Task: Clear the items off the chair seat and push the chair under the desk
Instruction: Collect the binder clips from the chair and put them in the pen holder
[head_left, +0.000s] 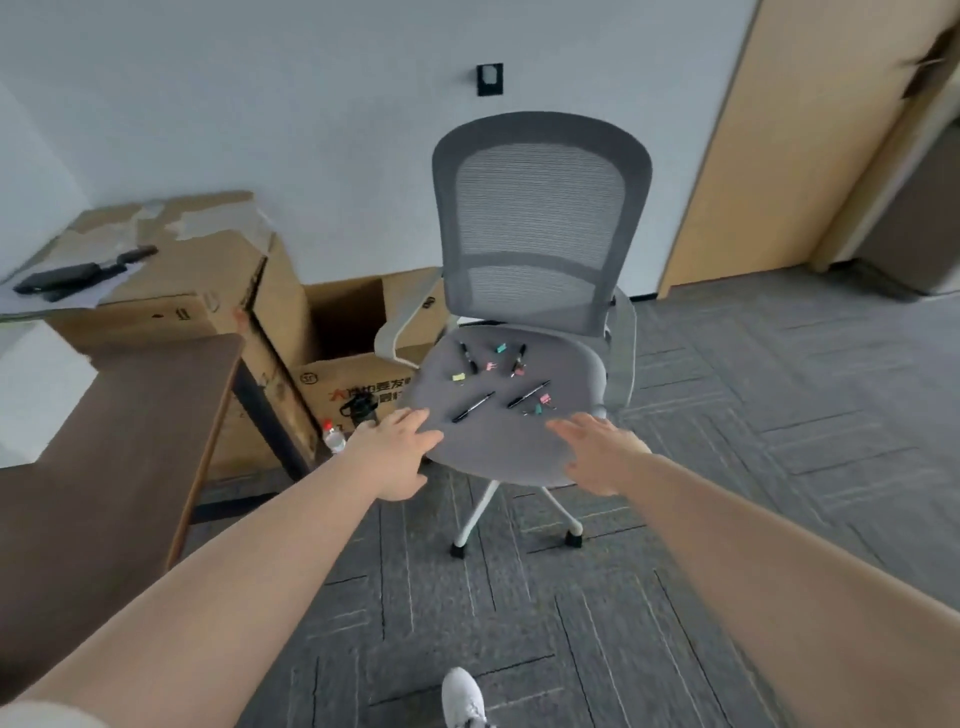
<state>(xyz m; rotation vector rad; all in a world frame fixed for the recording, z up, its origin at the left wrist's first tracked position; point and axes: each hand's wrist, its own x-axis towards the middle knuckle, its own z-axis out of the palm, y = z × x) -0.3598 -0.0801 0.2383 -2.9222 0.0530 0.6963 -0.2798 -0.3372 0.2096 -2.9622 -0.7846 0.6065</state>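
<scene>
Chair seat (514, 441): carries black pens and coloured binder clips, scattered mid-seat. Nearest pen (473, 407) lies just beyond the left hand (397, 447), long axis slanting up-right. Left hand and right hand (602, 449) both open, empty, at the seat's front edge; worktop (119, 415) to the left.

Open cardboard box (358, 384) beside chair: front face carries round black stamp reading "SF" at upper left. Below stamp: orange triangular logo followed by row of black Chinese characters, blurred and partly hidden behind chair seat, not fully legible. Larger cardboard box (171, 312): small black printed marks on front face, too small to read. No other legible text.
</scene>
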